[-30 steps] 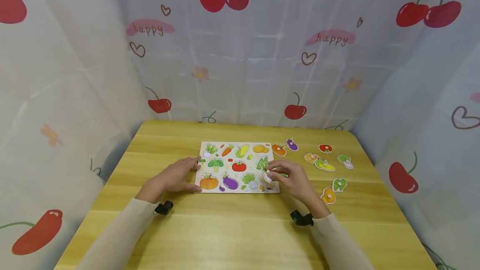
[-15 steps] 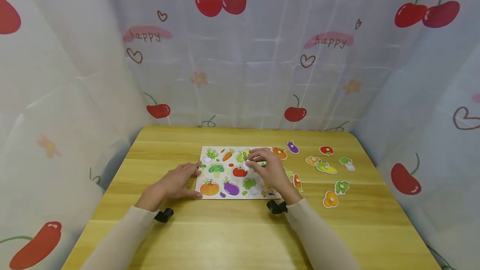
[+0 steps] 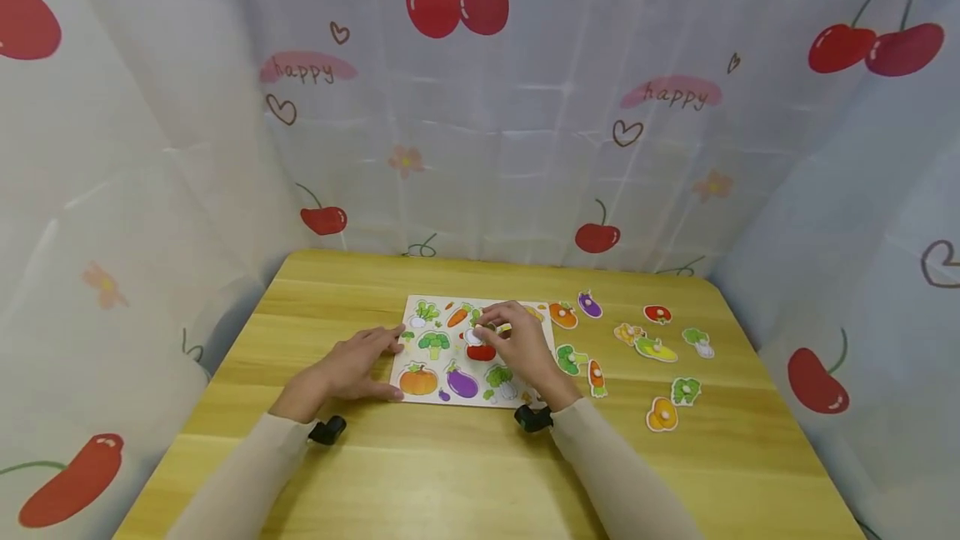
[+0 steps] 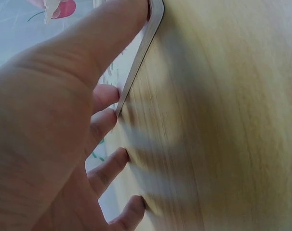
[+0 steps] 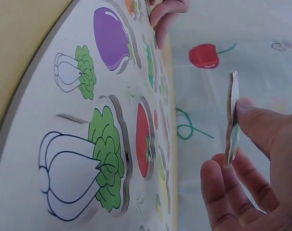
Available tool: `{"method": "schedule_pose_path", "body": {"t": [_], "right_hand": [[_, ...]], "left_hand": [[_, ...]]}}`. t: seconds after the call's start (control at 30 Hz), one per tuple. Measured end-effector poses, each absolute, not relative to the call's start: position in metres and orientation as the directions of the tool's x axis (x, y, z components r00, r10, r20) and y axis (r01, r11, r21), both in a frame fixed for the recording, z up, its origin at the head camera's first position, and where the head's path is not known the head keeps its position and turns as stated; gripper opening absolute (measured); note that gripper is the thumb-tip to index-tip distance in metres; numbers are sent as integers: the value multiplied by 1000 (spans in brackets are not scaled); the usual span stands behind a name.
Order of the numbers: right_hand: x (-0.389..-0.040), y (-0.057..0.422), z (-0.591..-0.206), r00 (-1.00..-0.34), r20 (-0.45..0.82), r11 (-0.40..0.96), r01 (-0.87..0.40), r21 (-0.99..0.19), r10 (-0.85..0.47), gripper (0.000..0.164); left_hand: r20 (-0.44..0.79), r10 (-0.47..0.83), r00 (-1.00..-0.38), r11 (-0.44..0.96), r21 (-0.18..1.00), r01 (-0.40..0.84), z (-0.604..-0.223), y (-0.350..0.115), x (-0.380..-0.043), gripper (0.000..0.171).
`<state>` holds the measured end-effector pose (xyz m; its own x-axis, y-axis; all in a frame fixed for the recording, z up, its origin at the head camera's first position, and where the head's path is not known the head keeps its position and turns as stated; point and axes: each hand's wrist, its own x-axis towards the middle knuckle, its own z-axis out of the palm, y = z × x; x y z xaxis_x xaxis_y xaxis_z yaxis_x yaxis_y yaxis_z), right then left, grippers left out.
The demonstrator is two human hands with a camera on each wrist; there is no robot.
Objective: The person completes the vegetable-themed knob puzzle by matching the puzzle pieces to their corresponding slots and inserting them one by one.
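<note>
Puzzle piece [image 5: 230, 130] pinched between thumb and fingers of right hand [image 3: 519, 350], raised clear above board [image 5: 20, 183], near printed tomato [image 3: 483, 353]. Left hand [image 3: 352, 365] spread, thumb and fingertips touching board's left edge. Both sleeved arms [image 3: 232, 477] angle inward over tabletop [image 3: 427, 473]. Curtain [image 3: 517, 148] behind reads "happy" twice.

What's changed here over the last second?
The right hand carried its white and green flat wooden piece left across the white rectangular picture board to near the red tomato picture, grip kept. The left hand stayed at the board's left edge; loose colourful vegetable pieces stayed.
</note>
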<state>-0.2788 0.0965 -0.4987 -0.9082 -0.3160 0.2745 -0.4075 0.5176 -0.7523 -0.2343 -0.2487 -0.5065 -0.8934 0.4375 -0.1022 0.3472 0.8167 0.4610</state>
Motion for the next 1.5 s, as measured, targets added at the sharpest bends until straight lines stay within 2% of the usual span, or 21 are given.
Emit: {"method": "schedule_pose_path", "body": {"t": [0.1,0.37,0.47,0.7,0.83,1.13,1.33,1.5], "right_hand": [[-279,95,-500,-903,292,523,-421,-741,-314,10],[-285,94,-499,-901,306,522,-429,-737,-309,14],[-291,94,-499,-900,301,537,-431,-725,-316,15],[-304,74,-500,-901,281,549,-426,-719,-331,14],[-311,55,-505,-905,250,553,-411,-724,-345,13],[-329,12,-514,-918,177,622,-373,-688,-354,12],[-339,-7,-521,-928,121,644,-334,-688,-352,9],[-340,-15,-523,-934,132,663,-330,-672,-331,8]], "left_hand": [[-107,441,-891,817,458,349,-507,-249,-233,97],[-108,436,-893,820,457,345,-504,-251,-230,115],[-87,441,-893,818,447,361,-505,-249,-232,112],[-87,449,-889,811,456,365,-504,-248,-237,84],[-108,456,-883,811,458,363,-504,-246,-237,82],[-132,444,-886,826,444,348,-501,-247,-236,91],[-118,458,-881,817,446,365,-499,-248,-233,90],[-102,472,-876,811,439,386,-502,-247,-233,105]]}}
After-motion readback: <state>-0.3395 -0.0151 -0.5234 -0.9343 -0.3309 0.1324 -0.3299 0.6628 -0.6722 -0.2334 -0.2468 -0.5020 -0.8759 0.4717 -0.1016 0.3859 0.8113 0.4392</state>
